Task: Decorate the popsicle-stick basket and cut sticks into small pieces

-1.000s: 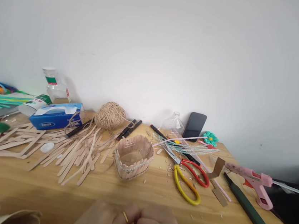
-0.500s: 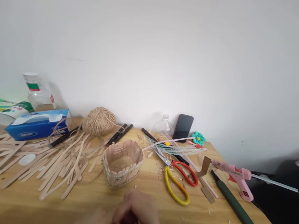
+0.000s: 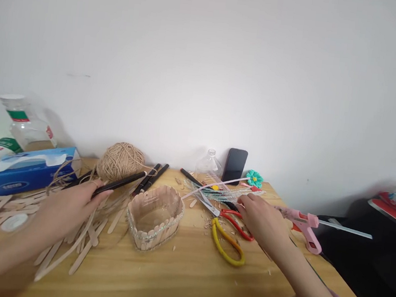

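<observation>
My left hand [image 3: 77,204] is closed on a black marker [image 3: 122,183], over the wooden sticks [image 3: 93,236] at the left. Behind it sits a ball of twine [image 3: 121,161]. My right hand [image 3: 257,212] reaches over the table beside the scissors [image 3: 228,242] with red and yellow handles; its fingers curl down near a black pen and glittery stems [image 3: 214,192], and what they hold, if anything, is hidden. Between my hands stands a small basket of wooden sticks [image 3: 154,217] with a glittery band.
A blue tissue box [image 3: 31,170] and a glass bottle [image 3: 30,132] stand at the left. At the back are a clear bottle [image 3: 209,166], a phone [image 3: 234,166] and a teal flower [image 3: 254,179]. A pink glue gun [image 3: 305,225] lies near the right edge.
Both hands have moved apart from the front middle, the left one to the left, the right one to the right. The dark cylinder at the front is out of view. The view has shifted slightly right.
</observation>
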Available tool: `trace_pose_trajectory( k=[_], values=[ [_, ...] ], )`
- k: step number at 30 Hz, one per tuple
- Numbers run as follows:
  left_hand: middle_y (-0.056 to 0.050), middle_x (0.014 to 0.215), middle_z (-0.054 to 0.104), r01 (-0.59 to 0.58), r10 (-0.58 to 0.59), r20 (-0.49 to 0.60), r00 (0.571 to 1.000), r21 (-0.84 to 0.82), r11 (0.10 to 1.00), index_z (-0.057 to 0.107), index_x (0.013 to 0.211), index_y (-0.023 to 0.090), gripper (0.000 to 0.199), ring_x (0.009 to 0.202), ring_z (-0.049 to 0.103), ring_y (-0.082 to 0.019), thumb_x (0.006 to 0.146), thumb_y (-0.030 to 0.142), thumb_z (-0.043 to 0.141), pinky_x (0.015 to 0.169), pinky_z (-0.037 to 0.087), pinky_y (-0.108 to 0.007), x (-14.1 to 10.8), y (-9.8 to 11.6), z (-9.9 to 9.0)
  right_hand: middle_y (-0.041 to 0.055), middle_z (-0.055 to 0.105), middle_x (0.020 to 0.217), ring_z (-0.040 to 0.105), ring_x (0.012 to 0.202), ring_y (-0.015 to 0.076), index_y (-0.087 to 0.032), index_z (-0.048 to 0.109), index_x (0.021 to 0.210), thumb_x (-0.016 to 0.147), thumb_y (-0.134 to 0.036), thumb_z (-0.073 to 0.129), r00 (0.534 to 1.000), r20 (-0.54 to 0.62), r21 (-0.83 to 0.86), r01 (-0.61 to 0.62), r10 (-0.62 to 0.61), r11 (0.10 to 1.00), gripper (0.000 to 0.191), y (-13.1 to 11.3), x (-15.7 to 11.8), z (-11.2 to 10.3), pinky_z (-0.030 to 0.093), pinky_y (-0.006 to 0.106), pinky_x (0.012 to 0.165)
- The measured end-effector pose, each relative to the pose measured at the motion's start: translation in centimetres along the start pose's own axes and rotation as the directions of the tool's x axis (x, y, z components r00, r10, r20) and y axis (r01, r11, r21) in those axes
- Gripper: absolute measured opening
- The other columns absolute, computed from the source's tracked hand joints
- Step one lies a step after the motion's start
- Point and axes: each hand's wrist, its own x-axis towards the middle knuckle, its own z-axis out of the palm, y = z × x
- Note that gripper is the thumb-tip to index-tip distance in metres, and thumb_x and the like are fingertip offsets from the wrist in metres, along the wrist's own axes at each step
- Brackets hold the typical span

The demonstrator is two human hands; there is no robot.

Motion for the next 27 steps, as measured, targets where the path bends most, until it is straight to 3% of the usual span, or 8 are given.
trace_pose_trajectory(
  k=[3,8,13,18,22,27],
  values=[
    [-0.010,0.083,0.068,-0.039,0.027,0.057,0.998,0.222,0.974,0.058,0.087,0.017,0.036,0.077,0.067,-0.030,0.093,0.034,0.028,0.056,0.046,-0.033,0.4,0.4,1.0,0.0069,0.064,0.099,0.063,0.087,0.0192,-0.012,0.062,0.099,0.089,-0.024,0.055,0.994,0.096,-0.153,-0.033,0.048,0.988,0.016,0.9,2.0,1.6,0.052,0.037,0.073],
    [-0.011,0.087,0.064,-0.104,0.084,0.085,0.993,0.267,0.958,0.058,0.082,0.016,0.034,0.088,0.063,-0.030,0.093,0.034,0.032,0.061,0.047,-0.034,0.5,0.6,1.1,0.0080,0.059,0.115,0.061,0.096,0.0210,-0.015,0.056,0.115,0.090,-0.029,0.055,0.984,0.176,-0.237,0.021,0.021,0.971,0.028,0.6,3.2,3.4,0.052,0.041,0.080],
    [-0.010,0.088,0.063,-0.084,0.069,0.066,0.995,0.270,0.959,0.057,0.085,0.018,0.036,0.090,0.060,-0.032,0.093,0.034,0.026,0.066,0.048,-0.041,0.6,0.1,0.8,0.0082,0.059,0.115,0.061,0.096,0.0210,-0.015,0.056,0.115,0.090,-0.029,0.056,0.985,0.169,-0.226,0.000,0.039,0.974,0.028,0.6,3.5,2.7,0.052,0.041,0.080],
    [-0.012,0.088,0.064,-0.077,0.077,0.007,0.997,0.205,0.976,0.059,0.083,0.019,0.037,0.091,0.060,-0.033,0.092,0.034,0.026,0.067,0.047,-0.044,0.6,0.6,0.4,0.0062,0.063,0.102,0.063,0.085,0.0181,-0.014,0.057,0.110,0.091,-0.031,0.053,0.993,0.095,-0.126,-0.062,0.074,0.990,0.026,0.8,2.9,0.4,0.052,0.037,0.073],
    [-0.010,0.089,0.066,-0.067,0.079,-0.059,0.995,0.193,0.979,0.060,0.082,0.022,0.036,0.094,0.060,-0.033,0.091,0.036,0.027,0.069,0.046,-0.042,0.6,1.7,-0.6,0.0016,0.068,0.077,0.064,0.072,0.0179,-0.022,0.063,0.089,0.091,-0.034,0.046,0.999,-0.011,0.028,-0.044,0.045,0.999,0.021,1.0,2.1,-2.9,0.043,0.025,0.056],
    [-0.010,0.094,0.065,-0.089,0.106,-0.109,0.988,0.150,0.985,0.060,0.088,0.019,0.034,0.096,0.059,-0.031,0.092,0.035,0.031,0.079,0.046,-0.042,0.6,3.4,-2.6,0.0004,0.064,0.065,0.057,0.059,0.0162,-0.023,0.064,0.080,0.087,-0.042,0.049,0.976,-0.199,0.148,-0.063,0.092,0.987,0.025,1.2,0.4,-7.3,0.035,0.024,0.050]
  ],
)
